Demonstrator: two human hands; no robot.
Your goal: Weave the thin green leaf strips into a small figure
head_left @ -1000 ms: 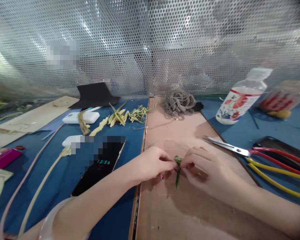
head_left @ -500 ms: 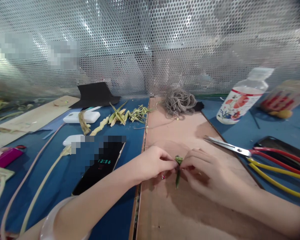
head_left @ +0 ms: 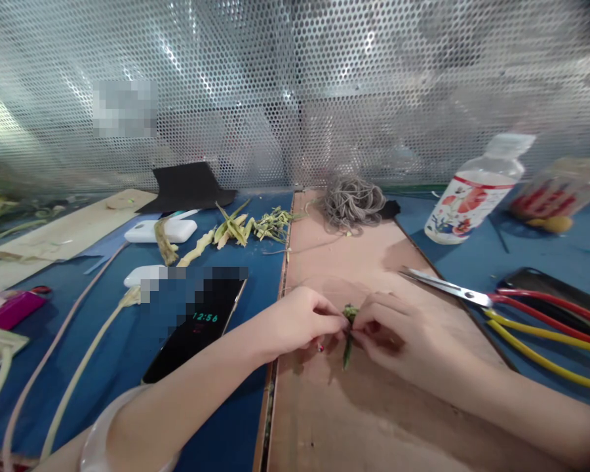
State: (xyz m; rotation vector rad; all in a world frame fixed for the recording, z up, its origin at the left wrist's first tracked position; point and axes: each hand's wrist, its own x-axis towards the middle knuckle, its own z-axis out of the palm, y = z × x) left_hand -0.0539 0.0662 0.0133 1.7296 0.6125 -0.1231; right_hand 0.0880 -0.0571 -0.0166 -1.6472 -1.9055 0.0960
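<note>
A small green plant piece (head_left: 347, 355), bunched at its top and with a narrow leaf-like end hanging down, is pinched between my two hands over the tan board (head_left: 314, 419). My left hand (head_left: 302, 321) grips it from the left with thumb and forefinger; a small red shiny thing shows by its lower fingers. From the right, the closed fingertips of my right hand (head_left: 398, 331) meet the same piece. Fingertips cover its middle, and I cannot make out whether a thread runs there. A tangle of grey cord (head_left: 354, 202) lies beyond on the board.
To the right lie scissors (head_left: 472, 296) with red handles, yellow handles (head_left: 545, 351), a bottle (head_left: 472, 190) and a jar (head_left: 555, 193). On the left are a phone (head_left: 196, 334), cables (head_left: 81, 367), dried plant pieces (head_left: 233, 226) and black card (head_left: 187, 187). Perforated metal (head_left: 295, 92) stands behind.
My right fingers have shifted slightly left and closed in on the plant piece. Its lower end has swung a little left. My left hand is almost unmoved.
</note>
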